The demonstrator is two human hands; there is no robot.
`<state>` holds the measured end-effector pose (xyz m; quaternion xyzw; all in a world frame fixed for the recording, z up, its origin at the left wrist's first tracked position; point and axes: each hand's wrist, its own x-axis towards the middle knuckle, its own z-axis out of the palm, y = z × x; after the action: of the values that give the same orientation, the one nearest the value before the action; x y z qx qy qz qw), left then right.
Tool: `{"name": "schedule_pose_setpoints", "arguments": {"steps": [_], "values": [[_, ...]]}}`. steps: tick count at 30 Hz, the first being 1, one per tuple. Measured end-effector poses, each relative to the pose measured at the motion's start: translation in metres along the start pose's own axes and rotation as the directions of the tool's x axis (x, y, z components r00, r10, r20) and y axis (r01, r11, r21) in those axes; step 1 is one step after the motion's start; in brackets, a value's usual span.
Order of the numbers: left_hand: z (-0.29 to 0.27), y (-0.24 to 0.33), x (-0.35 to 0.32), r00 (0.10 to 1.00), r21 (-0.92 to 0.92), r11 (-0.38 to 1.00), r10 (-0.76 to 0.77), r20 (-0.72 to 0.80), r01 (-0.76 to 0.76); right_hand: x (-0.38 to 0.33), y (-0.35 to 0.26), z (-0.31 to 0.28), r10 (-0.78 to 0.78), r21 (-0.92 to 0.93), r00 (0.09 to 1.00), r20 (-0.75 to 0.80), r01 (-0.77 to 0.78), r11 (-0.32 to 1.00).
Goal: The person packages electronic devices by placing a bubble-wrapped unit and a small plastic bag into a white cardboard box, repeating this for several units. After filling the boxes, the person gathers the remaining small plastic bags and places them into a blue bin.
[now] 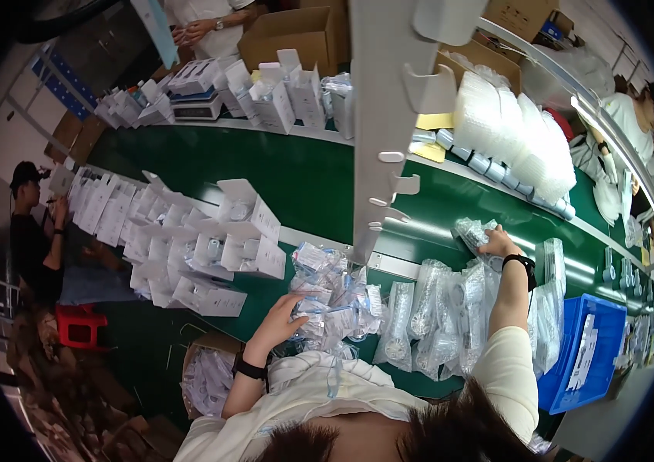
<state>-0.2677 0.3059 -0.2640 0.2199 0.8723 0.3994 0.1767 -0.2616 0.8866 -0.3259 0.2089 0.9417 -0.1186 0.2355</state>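
My right hand (501, 243) is stretched out over the far part of the green bench, its fingers closed on the end of a bubble-wrapped item (468, 231). What lies inside that wrap is too blurred to name. By the near edge, my left hand (282, 317) rests against a heap of clear plastic bags (331, 296) with blue and white contents. Its thumb and fingers are apart, and nothing shows between them. Between the hands, several bubble-wrap pouches (438, 316) lie side by side, pale handled items showing through some.
Open white boxes (254, 250) stand in rows to the left. A grey metal post (388, 115) rises ahead. At right sits a blue bin (585, 346); a stack of bubble wrap (511, 138) lies beyond. An open carton (207, 369) is beside my left arm. Other people work nearby.
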Motion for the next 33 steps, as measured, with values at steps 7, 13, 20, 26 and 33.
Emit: {"name": "schedule_pose_setpoints", "arguments": {"steps": [7, 13, 20, 26, 33], "values": [[-0.017, -0.007, -0.017, 0.997, -0.030, 0.999, -0.013, -0.073, 0.011, 0.015, 0.017, -0.036, 0.067, 0.609, 0.798, -0.599, 0.400, 0.685], [-0.030, -0.016, -0.033, 0.996, -0.093, 0.995, -0.046, -0.077, 0.038, -0.086, -0.065, -0.109, 0.265, 0.672, 0.806, -0.529, 0.588, -0.450], [-0.018, -0.052, -0.039, 0.993, 0.103, 0.992, 0.060, 0.106, -0.071, -0.262, -0.227, -0.052, 0.267, 0.865, 0.914, -0.304, 0.383, -0.325], [0.020, -0.076, -0.015, 0.857, 0.324, 0.861, 0.214, 0.469, -0.392, -0.231, -0.269, 0.075, 0.077, 0.920, 0.980, -0.185, 0.145, 0.364], [0.027, -0.096, 0.003, 0.798, 0.427, 0.683, 0.425, 0.428, -0.593, -0.199, -0.341, 0.127, 0.336, 0.342, 0.921, -0.196, -0.257, 0.904]]}}
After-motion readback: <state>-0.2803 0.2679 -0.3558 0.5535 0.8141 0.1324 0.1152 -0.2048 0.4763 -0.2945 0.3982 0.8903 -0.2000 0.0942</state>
